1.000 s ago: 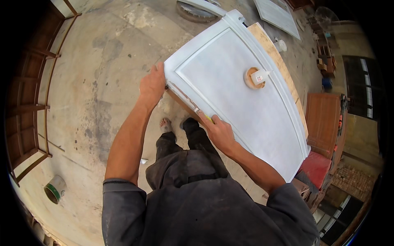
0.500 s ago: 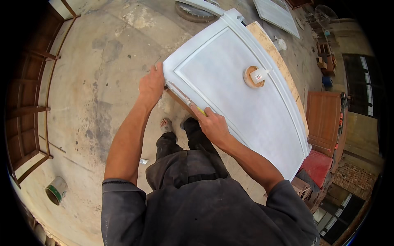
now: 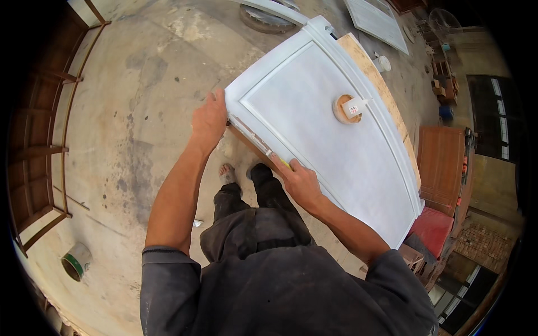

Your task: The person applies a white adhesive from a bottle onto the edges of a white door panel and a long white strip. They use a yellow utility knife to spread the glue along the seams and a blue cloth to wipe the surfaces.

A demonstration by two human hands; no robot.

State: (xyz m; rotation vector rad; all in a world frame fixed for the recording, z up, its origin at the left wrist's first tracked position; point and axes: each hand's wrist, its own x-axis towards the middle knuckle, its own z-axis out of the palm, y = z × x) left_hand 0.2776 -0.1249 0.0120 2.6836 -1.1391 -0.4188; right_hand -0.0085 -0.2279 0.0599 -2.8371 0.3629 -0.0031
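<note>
In front of me lies a large white-painted panel point(image 3: 314, 106) with a moulded border and a curved far edge. My left hand point(image 3: 209, 119) is closed around its near left corner. My right hand point(image 3: 300, 182) grips a yellow-handled putty knife point(image 3: 287, 163), its tip against the panel's near edge. Along that edge, between the two hands, runs a strip of brownish and whitish patches. A round tub of tan paste point(image 3: 343, 107) stands on the panel, with a white flat spreader point(image 3: 355, 106) lying across it. The knife's blade is mostly hidden.
A raw wooden board point(image 3: 386, 89) shows beyond the panel's far edge. Brown wooden frames point(image 3: 39, 123) stand at the left. On the floor are a bucket point(image 3: 77, 261) at lower left and a round dark object point(image 3: 266, 19) at the top. A red cushion-like thing point(image 3: 431, 228) lies right.
My right hand has slid the putty knife along the near edge, toward me and to the right. More of the patched strip shows. My left hand stays on the corner.
</note>
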